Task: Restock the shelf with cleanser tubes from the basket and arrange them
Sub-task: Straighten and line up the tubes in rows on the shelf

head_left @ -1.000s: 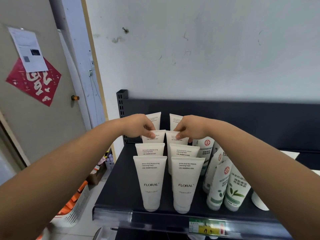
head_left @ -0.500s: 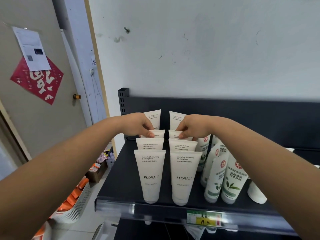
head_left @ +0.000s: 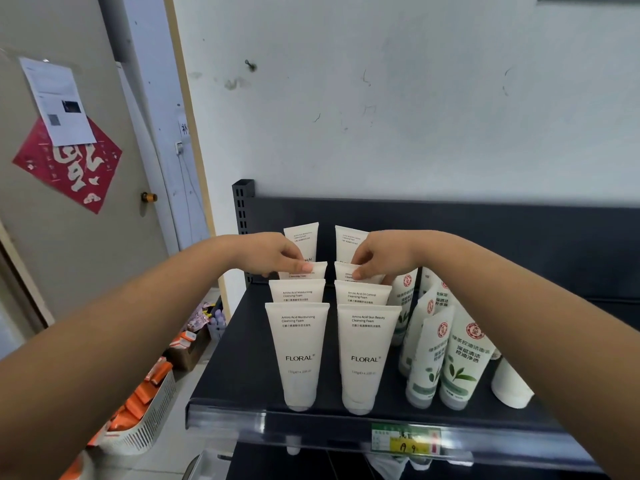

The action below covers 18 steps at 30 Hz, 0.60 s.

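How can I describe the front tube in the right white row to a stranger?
On the black shelf stand two rows of white FLORAL tubes. Take the row beside the green-leaf tubes; its front tube is meant. Only its label reads Skin Beauty.

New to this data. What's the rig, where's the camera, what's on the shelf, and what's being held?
No machine: a person's two bare arms, filmed by one wide-angle camera worn on the head, looking forward and down, so the arms enter from the bottom corners. On the black metal shelf stand white plastic FLORAL cleanser tubes, caps down, in two columns of four. Right of them stand white tubes with green leaf prints. The left hand pinches the top edge of the third tube in the left column; the right hand pinches the third tube in the right column. On the floor at lower left sits a white slotted basket with orange packs.
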Tool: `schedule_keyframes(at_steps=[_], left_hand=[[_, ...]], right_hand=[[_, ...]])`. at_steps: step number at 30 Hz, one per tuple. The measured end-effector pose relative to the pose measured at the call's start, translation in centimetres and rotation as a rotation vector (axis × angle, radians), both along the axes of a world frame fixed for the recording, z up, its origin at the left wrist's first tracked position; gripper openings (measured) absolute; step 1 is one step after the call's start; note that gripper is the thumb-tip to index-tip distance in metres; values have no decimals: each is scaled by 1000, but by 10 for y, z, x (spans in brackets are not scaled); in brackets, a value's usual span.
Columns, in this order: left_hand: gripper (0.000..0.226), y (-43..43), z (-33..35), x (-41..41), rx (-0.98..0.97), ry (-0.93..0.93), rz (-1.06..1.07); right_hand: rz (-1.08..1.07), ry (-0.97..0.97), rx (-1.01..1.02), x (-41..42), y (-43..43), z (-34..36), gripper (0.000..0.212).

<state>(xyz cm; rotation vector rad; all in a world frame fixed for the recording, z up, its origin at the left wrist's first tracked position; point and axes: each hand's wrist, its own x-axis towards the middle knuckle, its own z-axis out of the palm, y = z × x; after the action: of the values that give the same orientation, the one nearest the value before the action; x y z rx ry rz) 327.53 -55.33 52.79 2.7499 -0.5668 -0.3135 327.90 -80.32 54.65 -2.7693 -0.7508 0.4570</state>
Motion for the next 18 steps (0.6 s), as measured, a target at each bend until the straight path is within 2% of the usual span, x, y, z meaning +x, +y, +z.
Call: schedule_keyframes(at_steps=[3,5,7,9,11,15,18], left_hand=[[41,2,9,4,-101,-97,30],[31,4,16,12,-147,-240,63],[23,6,18,23,-144,-318,83],[20,7,17,35,-118,-325,91],[25,6,14,48,-86,-313,101],[51,2,4,69,-84,-289,175],[55,-3,-4,81,-102,-232,198]], right_hand=[[-78,-22,227,8,-5,12,22],[-141,-184,292,16,-7,19,19],[-174,-348,239,27,-9,22,19],[-174,-417,139,38,-8,21,21],[-167,-387,63,47,-5,16,25],[-168,-354,-9,62,3,1,42],[-184,-321,-28,71,9,-10,46]])
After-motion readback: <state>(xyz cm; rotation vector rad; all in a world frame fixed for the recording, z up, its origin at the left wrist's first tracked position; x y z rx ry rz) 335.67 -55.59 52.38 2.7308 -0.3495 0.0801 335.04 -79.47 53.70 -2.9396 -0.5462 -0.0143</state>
